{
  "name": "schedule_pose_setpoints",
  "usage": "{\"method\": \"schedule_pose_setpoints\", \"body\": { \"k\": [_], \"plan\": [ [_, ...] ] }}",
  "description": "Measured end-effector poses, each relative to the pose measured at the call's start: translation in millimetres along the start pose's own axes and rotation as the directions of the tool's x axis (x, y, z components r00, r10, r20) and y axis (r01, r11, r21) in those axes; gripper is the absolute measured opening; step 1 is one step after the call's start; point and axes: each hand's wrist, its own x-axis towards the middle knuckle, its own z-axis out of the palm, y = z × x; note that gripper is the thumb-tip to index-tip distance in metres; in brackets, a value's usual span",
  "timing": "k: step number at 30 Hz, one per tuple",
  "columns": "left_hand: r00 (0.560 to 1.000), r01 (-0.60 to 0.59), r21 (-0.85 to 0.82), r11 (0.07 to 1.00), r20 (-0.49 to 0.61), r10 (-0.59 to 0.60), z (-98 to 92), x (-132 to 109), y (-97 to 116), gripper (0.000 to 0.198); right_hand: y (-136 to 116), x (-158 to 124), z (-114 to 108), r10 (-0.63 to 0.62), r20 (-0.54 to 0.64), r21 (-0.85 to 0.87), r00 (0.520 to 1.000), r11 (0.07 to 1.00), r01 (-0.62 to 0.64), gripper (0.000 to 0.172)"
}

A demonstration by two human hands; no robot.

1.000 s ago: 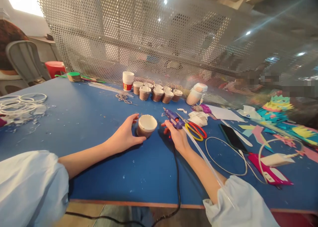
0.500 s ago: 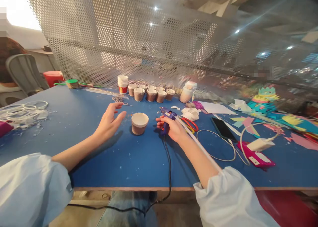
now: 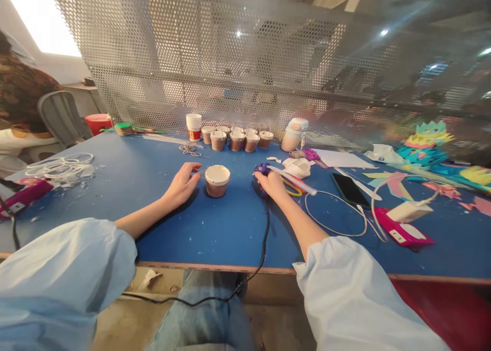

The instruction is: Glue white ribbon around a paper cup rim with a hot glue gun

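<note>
A small brown paper cup [image 3: 217, 180] with a white lid stands on the blue table [image 3: 215, 233]. My left hand [image 3: 181, 184] rests on the table just left of the cup, fingers loosely apart, not touching it. My right hand [image 3: 271, 181] is wrapped round the purple glue gun [image 3: 263, 169] right of the cup; a clear glue stick [image 3: 295, 181] sticks out of its back. The gun's black cord [image 3: 264, 238] runs over the table's front edge.
Several similar cups [image 3: 233, 138] and a stack of white cups [image 3: 194, 126] stand at the back by the mesh screen [image 3: 230, 74]. Scissors [image 3: 290, 188], a phone [image 3: 349, 188], a white cable [image 3: 337, 215], a pink device [image 3: 402, 232], paper cutouts [image 3: 425, 154] lie right. White rings [image 3: 61, 164] lie left, where a person sits.
My left hand let go of the cup, lifted, then came down on the table beside it. My right hand lowered the glue gun toward the table. The view pulled back.
</note>
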Motion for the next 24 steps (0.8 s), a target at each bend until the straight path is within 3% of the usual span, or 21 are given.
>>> {"method": "schedule_pose_setpoints", "body": {
  "k": [6, 11, 13, 16, 19, 22, 24],
  "plan": [
    [0.996, 0.092, -0.132, 0.987, -0.011, -0.094, -5.3, 4.4, -7.4, 0.036, -1.0, -19.7, -27.3, -0.075, 0.006, -0.116, 0.997, 0.99, 0.075, 0.029],
    [0.986, 0.165, -0.281, 0.945, 0.01, -0.169, -0.9, 2.0, -3.1, 0.038, 4.6, -72.4, -61.9, -0.06, -0.047, -0.208, 0.997, 0.977, 0.049, 0.021],
    [0.986, 0.165, -0.338, 0.926, 0.034, -0.163, 2.6, -1.6, 1.2, 0.041, -4.6, -94.4, -65.8, -0.181, -0.044, -0.168, 0.982, 0.971, 0.172, 0.015],
    [0.988, 0.151, -0.395, 0.906, 0.073, -0.133, 8.7, -7.6, 6.1, 0.046, -30.6, -112.6, -57.0, -0.451, 0.042, -0.083, 0.892, 0.888, 0.453, 0.011],
    [0.988, 0.132, -0.447, 0.885, 0.13, -0.082, 14.2, -12.0, 8.0, 0.049, -56.4, -109.1, -36.0, -0.69, 0.07, -0.138, 0.721, 0.709, 0.692, 0.012],
    [0.986, 0.105, -0.486, 0.867, 0.168, -0.025, 17.8, -13.9, 8.3, 0.043, -72.3, -92.2, -11.3, -0.802, 0.103, -0.263, 0.589, 0.549, 0.794, 0.016],
    [0.988, 0.093, -0.463, 0.881, 0.154, -0.023, 19.2, -14.4, 8.3, 0.035, -77.7, -80.0, 3.6, -0.824, 0.108, -0.345, 0.556, 0.494, 0.798, 0.016]
  ]
}}
